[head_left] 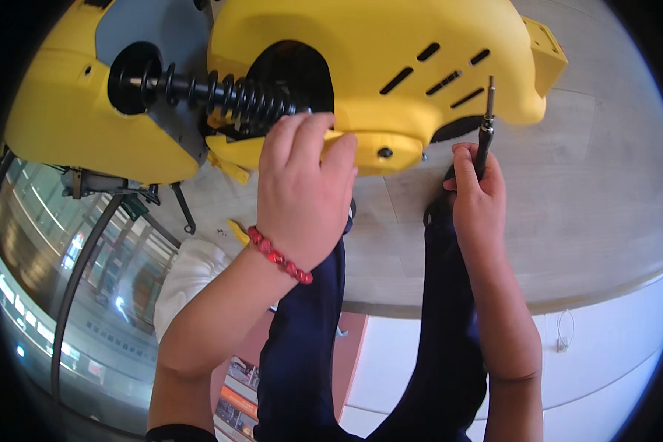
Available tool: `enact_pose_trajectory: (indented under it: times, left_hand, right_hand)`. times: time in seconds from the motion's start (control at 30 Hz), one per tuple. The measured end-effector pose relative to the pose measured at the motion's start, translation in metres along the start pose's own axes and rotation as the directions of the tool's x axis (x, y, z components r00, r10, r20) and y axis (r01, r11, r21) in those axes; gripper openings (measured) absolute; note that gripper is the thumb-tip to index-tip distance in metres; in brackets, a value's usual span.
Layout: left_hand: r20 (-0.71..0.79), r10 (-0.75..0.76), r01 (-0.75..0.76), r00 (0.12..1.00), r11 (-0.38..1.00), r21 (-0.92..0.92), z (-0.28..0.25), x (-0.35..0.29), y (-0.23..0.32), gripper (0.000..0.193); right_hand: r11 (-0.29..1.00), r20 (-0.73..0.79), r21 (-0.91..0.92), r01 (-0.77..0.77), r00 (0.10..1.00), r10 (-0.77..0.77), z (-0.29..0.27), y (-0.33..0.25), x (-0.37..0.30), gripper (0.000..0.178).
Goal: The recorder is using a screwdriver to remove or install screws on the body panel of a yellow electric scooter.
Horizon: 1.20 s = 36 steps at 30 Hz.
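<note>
A yellow machine body (pixel 376 44) with slotted vents fills the upper middle. A black coil spring shock absorber (pixel 221 92) runs across its left part. My left hand (pixel 302 177), with a red bead bracelet at the wrist, is closed over a yellow cover piece (pixel 405 151) below the spring, its fingertips on the upper edge. A dark round hole or plug (pixel 384 153) shows near the cover's right end. In my right hand (pixel 480 180) a screwdriver (pixel 485 132) with a dark handle is gripped, its metal shaft pointing up, apart from the body.
A grey plank floor (pixel 567 184) spreads below and to the right. My dark-trousered legs (pixel 302 346) stand beneath the arms. At the left are a white cloth-like thing (pixel 188 280) and a glass pane with a dark curved frame (pixel 81 287). A small yellow piece (pixel 238 233) lies on the floor.
</note>
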State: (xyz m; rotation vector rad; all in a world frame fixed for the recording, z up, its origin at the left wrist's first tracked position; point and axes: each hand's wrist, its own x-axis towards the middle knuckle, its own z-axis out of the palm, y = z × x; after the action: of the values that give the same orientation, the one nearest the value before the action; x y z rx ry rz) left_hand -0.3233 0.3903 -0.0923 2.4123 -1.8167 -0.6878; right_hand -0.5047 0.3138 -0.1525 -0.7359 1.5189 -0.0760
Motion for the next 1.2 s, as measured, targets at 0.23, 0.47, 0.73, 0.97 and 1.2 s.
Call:
enact_pose_trajectory:
  times: [0.23,0.47,0.73,0.97,1.2]
  left_hand:
    - [-0.089,-0.011,-0.009,0.996,0.975,-0.221,0.009,-0.009,0.021,0.028]
    - [-0.050,0.090,-0.096,0.995,0.984,-0.147,0.024,0.008,0.019,0.015]
    - [0.086,0.106,-0.108,0.991,0.994,0.025,0.015,0.013,0.024,0.011]
    - [0.154,-0.215,0.180,0.964,0.960,0.216,0.019,0.011,0.040,0.016]
    - [-0.020,-0.196,0.197,0.980,0.979,0.054,0.028,0.002,0.053,0.014]
  right_hand:
    - [0.978,-0.127,0.099,-0.183,0.973,0.194,-0.024,-0.010,-0.077,0.019]
    - [0.967,-0.058,0.128,-0.221,0.971,0.230,-0.012,0.009,-0.110,0.017]
    - [0.977,-0.107,0.127,-0.173,0.977,0.186,-0.019,0.031,-0.087,0.020]
    - [0.950,0.016,0.186,-0.252,0.967,0.253,-0.024,0.029,-0.090,0.017]
    - [0.938,0.060,0.236,-0.255,0.967,0.248,-0.018,0.023,-0.090,0.016]
